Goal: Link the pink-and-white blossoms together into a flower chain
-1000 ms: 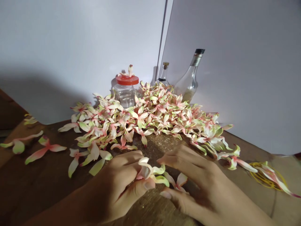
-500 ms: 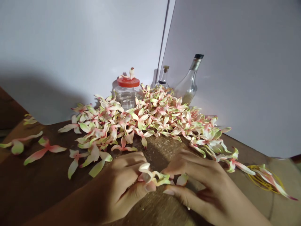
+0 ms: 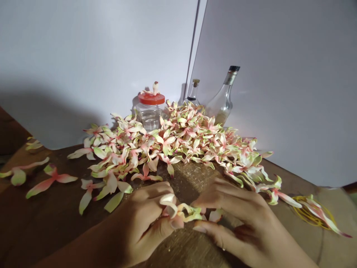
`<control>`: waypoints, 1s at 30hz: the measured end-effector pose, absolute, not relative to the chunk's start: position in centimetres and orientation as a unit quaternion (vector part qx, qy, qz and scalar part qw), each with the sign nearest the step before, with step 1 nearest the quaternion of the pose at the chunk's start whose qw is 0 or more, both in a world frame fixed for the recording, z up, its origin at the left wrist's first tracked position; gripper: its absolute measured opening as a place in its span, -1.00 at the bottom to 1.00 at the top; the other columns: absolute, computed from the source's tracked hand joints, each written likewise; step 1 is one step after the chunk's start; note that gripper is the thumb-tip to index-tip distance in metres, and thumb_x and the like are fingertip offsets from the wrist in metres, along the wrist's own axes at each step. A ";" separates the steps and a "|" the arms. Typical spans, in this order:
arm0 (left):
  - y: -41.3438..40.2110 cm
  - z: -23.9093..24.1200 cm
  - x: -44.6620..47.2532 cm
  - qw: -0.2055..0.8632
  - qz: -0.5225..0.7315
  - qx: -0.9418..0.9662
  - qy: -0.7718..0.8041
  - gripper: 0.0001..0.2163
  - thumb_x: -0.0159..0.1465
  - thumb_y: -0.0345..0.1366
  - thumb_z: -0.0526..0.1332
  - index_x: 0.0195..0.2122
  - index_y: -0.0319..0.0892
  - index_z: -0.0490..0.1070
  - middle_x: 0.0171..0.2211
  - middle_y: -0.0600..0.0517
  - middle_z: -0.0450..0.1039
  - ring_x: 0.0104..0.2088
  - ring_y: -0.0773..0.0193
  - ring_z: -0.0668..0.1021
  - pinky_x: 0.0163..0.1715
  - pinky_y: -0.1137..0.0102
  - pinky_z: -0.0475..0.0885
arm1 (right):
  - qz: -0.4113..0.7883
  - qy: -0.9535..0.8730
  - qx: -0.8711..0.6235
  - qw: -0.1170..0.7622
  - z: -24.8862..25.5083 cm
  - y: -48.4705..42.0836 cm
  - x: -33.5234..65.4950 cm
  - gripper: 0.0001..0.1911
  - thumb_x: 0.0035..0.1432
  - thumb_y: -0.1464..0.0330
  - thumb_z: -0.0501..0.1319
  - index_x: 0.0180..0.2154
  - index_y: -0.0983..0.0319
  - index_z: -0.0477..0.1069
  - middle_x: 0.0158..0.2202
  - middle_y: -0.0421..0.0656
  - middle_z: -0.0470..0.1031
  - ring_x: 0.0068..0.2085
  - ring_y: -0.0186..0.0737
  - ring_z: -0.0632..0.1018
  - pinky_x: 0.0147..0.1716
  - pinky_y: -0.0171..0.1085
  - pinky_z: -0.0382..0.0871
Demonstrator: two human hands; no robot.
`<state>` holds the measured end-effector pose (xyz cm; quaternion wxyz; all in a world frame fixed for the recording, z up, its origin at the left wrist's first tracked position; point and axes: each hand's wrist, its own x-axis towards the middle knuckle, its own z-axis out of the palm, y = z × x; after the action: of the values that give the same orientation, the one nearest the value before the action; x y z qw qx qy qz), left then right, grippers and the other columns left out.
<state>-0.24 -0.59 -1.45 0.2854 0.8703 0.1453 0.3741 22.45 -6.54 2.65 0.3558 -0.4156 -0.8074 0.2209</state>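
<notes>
Petals of a pink-and-green flower (image 3: 182, 213) are pinched between the thumb and fingers of the left hand (image 3: 142, 219), while the right hand (image 3: 234, 216), curled narrowly beside them, perhaps steadies them in front of the heaped blooms (image 3: 178, 141).

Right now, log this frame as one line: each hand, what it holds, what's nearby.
left hand: pinches pink-green flower | right hand: fingers at same flower | nearby: flower heap, red-lidded jar, glass bottle
</notes>
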 end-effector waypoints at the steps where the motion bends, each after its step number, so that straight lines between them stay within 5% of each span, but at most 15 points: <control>1: -0.6 -1.4 -0.2 0.284 0.375 0.870 0.150 -0.70 0.50 -0.35 0.05 -0.43 -0.14 0.09 -0.48 0.13 0.18 -0.39 0.35 0.37 -0.39 0.43 0.20 | 0.206 -0.811 -0.420 0.351 2.5 -6.5 22.6 -0.85 0.28 0.32 0.38 -0.11 0.17 0.54 -0.29 -0.21 0.57 -0.31 -0.31 0.56 -0.34 -0.33 0.46; 7: -0.8 -1.1 -0.3 0.274 0.375 0.871 0.161 -0.74 0.48 -0.41 0.06 -0.41 -0.15 0.14 -0.45 0.14 0.23 -0.40 0.38 0.35 -0.38 0.47 0.22 | 0.135 -0.839 -0.419 0.321 2.4 -6.6 22.8 -0.56 0.26 0.16 0.40 0.10 0.14 0.43 -0.21 -0.20 0.57 -0.25 -0.27 0.57 -0.27 -0.31 0.50; 16: -0.9 -0.8 -0.3 0.268 0.388 0.867 0.164 -0.76 0.45 -0.37 0.11 -0.41 -0.15 0.18 -0.45 0.13 0.26 -0.46 0.41 0.38 -0.46 0.51 0.26 | 0.112 -0.835 -0.433 0.320 2.5 -6.6 22.6 -0.68 0.25 0.07 0.37 -0.15 0.16 0.51 -0.15 -0.16 0.60 -0.16 -0.17 0.61 -0.20 -0.26 0.54; 30: -1.3 -1.2 -0.3 0.211 0.406 0.866 0.201 -0.76 0.43 -0.40 0.10 -0.43 -0.14 0.27 -0.47 0.11 0.37 -0.45 0.37 0.49 -0.44 0.50 0.39 | -0.006 -0.847 -0.435 0.306 2.7 -6.9 22.5 -0.63 0.34 0.04 0.26 -0.04 0.17 0.55 -0.25 -0.19 0.61 -0.25 -0.13 0.58 -0.26 -0.18 0.48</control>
<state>-0.28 -1.26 -1.15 0.2106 0.8664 0.2014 0.4055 22.46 -6.94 2.68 0.3058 -0.4350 -0.8469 -0.0061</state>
